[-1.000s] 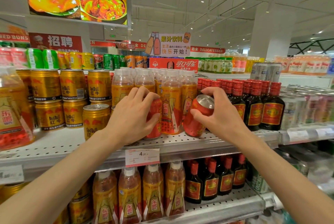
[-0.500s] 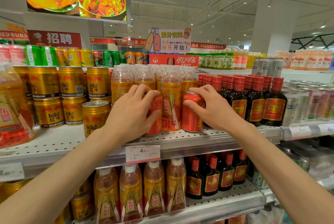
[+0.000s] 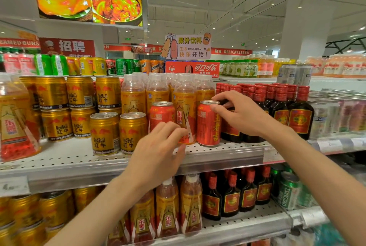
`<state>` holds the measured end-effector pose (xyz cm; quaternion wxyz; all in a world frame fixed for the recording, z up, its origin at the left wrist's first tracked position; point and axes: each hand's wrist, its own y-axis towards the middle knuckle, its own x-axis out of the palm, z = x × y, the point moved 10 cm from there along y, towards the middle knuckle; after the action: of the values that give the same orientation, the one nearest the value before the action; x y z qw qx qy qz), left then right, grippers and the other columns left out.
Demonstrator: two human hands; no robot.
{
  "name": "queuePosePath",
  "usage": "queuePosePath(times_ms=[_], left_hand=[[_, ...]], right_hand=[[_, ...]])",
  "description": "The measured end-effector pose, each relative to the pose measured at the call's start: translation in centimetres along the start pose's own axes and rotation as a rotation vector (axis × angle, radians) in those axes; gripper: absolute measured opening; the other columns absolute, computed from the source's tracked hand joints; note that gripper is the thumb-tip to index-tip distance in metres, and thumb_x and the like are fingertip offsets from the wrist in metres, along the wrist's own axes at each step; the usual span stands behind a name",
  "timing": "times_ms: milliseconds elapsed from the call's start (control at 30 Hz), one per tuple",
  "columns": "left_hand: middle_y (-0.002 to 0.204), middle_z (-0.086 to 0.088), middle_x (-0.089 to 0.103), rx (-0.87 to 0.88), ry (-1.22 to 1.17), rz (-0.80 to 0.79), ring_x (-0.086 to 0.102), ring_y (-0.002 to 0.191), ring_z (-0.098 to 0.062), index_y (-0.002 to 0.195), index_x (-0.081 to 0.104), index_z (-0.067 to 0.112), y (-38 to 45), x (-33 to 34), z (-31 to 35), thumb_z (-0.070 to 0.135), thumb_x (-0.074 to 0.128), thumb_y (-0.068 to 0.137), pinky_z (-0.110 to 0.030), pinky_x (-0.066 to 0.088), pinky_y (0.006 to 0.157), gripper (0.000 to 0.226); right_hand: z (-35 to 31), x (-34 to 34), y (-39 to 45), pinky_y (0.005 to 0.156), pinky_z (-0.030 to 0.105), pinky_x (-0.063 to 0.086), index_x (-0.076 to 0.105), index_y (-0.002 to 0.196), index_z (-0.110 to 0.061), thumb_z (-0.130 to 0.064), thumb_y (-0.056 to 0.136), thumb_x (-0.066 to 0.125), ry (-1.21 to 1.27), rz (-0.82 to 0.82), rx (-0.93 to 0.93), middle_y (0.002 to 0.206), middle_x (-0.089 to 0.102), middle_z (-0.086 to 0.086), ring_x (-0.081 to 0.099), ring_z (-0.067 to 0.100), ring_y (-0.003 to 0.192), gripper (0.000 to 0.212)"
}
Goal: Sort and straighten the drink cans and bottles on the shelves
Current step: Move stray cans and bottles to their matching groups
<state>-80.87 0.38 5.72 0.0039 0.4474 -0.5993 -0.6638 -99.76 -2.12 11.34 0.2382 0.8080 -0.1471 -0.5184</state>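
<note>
Two red drink cans stand upright on the middle shelf (image 3: 217,156) in front of the orange-labelled bottles (image 3: 184,111). My right hand (image 3: 240,115) pinches the top rim of the right red can (image 3: 208,124) between index finger and thumb. The left red can (image 3: 161,114) stands free, its lower part hidden behind my left hand (image 3: 158,146). That hand is blurred, its fingers loosely curled just in front of the can's base, with nothing in its grip.
Gold Red Bull cans (image 3: 105,132) are stacked to the left. Dark bottles with red caps (image 3: 299,114) fill the shelf right of my right hand. The lower shelf holds more orange bottles (image 3: 168,212), dark bottles (image 3: 231,200) and green cans (image 3: 289,190).
My left hand has let go of the left red can and dropped lower. My right hand stood the tilted right can upright, then shifted its hold from the can's side to its top.
</note>
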Motion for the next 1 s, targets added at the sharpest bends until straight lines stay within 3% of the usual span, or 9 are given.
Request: queuePosePath(times_ms=[133, 233, 333, 467, 600, 833, 1000], left_hand=[[0.114, 0.016, 0.061, -0.169, -0.118, -0.116, 0.056, 0.106, -0.004, 0.124, 0.059, 0.028, -0.4, 3.4, 0.1, 0.038, 0.059, 0.093, -0.027, 0.055, 0.081, 0.032], [0.106, 0.018, 0.062, -0.273, -0.159, -0.097, 0.055, 0.101, -0.003, 0.119, 0.06, 0.029, -0.5, 4.3, -0.6, 0.039, 0.06, 0.092, -0.029, 0.053, 0.083, 0.029], [0.112, 0.018, 0.062, -0.327, -0.175, -0.083, 0.054, 0.106, -0.002, 0.122, 0.057, 0.029, -0.6, 4.6, -0.7, 0.042, 0.06, 0.091, -0.025, 0.051, 0.086, 0.034], [0.119, 0.017, 0.059, -0.375, -0.245, -0.08, 0.054, 0.106, -0.004, 0.137, 0.046, 0.03, -0.6, 4.8, -0.6, 0.057, 0.058, 0.089, -0.029, 0.05, 0.09, 0.056], [0.125, 0.016, 0.056, -0.415, -0.328, -0.089, 0.057, 0.102, -0.004, 0.145, 0.037, 0.032, -0.5, 4.7, -0.4, 0.07, 0.057, 0.083, -0.029, 0.052, 0.09, 0.076], [0.125, 0.018, 0.059, -0.441, -0.517, -0.095, 0.062, 0.103, 0.0, 0.143, 0.039, 0.037, -1.4, 3.9, -0.8, 0.06, 0.064, 0.085, -0.029, 0.054, 0.091, 0.067], [0.121, 0.023, 0.058, -0.476, -0.592, -0.138, 0.059, 0.106, 0.004, 0.137, 0.043, 0.041, -3.6, 2.3, -1.1, 0.056, 0.069, 0.083, -0.016, 0.049, 0.087, 0.061]], right_hand=[[-0.2, 1.2, 0.4, 0.091, 0.032, 0.049, 0.054, 0.127, -0.024, -0.06, 0.089, 0.062, -0.033, -0.018, 0.029, 0.121, 0.059, -0.007, 0.057, 0.014, 0.104, 0.053], [-0.1, 1.2, 0.2, 0.088, 0.034, 0.047, 0.052, 0.123, -0.025, -0.059, 0.088, 0.065, -0.016, 0.044, 0.039, 0.115, 0.056, -0.009, 0.058, 0.015, 0.098, 0.051], [0.2, 0.7, -0.5, 0.086, 0.036, 0.051, 0.054, 0.121, -0.026, -0.058, 0.087, 0.067, 0.053, 0.104, 0.045, 0.111, 0.057, -0.012, 0.062, 0.013, 0.092, 0.048], [2.0, 0.2, -1.6, 0.082, 0.035, 0.058, 0.057, 0.116, -0.029, -0.057, 0.082, 0.073, 0.291, 0.169, 0.131, 0.111, 0.06, -0.012, 0.062, 0.007, 0.092, 0.047], [3.2, 0.8, -3.2, 0.075, 0.04, 0.065, 0.058, 0.117, -0.027, -0.047, 0.083, 0.077, 0.619, 0.194, 0.231, 0.113, 0.064, -0.001, 0.07, 0.017, 0.1, 0.044], [2.7, 2.4, -5.8, 0.076, 0.039, 0.064, 0.062, 0.125, -0.025, -0.034, 0.094, 0.069, 0.834, 0.164, 0.287, 0.109, 0.067, 0.003, 0.07, 0.014, 0.099, 0.033], [1.7, 4.6, -7.1, 0.073, 0.023, 0.054, 0.061, 0.115, -0.04, -0.044, 0.095, 0.062, 0.827, 0.099, 0.275, 0.11, 0.066, -0.005, 0.063, 0.007, 0.102, 0.021]])
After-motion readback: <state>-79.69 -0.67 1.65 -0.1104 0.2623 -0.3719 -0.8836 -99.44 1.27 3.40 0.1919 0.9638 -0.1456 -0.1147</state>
